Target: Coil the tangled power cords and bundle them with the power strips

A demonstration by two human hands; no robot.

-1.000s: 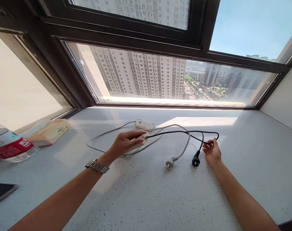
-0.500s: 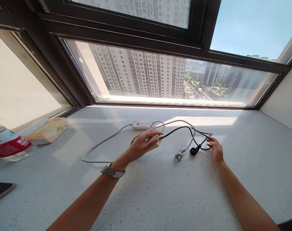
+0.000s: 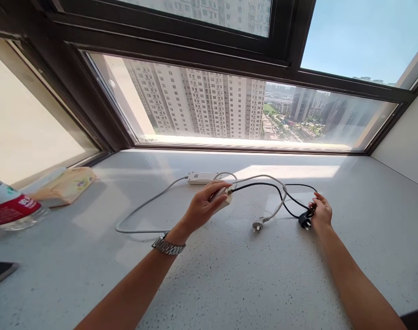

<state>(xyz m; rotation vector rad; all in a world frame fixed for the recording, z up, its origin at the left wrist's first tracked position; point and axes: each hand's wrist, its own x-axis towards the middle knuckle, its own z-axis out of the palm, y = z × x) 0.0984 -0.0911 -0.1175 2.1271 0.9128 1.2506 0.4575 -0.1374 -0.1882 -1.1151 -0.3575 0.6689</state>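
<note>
Left hand: its grip (image 3: 206, 202) closes round a white power-strip block (image 3: 225, 200), the cord end facing right, probably so that end stays steady while the cord runs across.
Right hand: the fingers of this grip (image 3: 320, 211) pinch the black cord (image 3: 264, 184) close to its plug, which seems to spread the cord between the hands.
Black plug: the black plug (image 3: 303, 222) sits just beside the right fingers, prongs towards the near side; whether it touches the windowsill (image 3: 229, 279) I cannot tell.
Grey lead: the grey plug (image 3: 257, 225) is between the hands, nearer than the black cord; its grey cable (image 3: 136, 209) crosses the black one just left of the right hand, a likely snag.
Second strip: another white power strip (image 3: 199, 178) lies beyond the left hand, towards the window frame (image 3: 229, 148).
Left edge: water bottle (image 3: 14, 208), tissue pack (image 3: 69, 187) and phone (image 3: 0, 273) crowd this side.
Open room: bare windowsill stretches on the near side between the forearms, and right of the right hand as far as the white wall (image 3: 404, 137).
</note>
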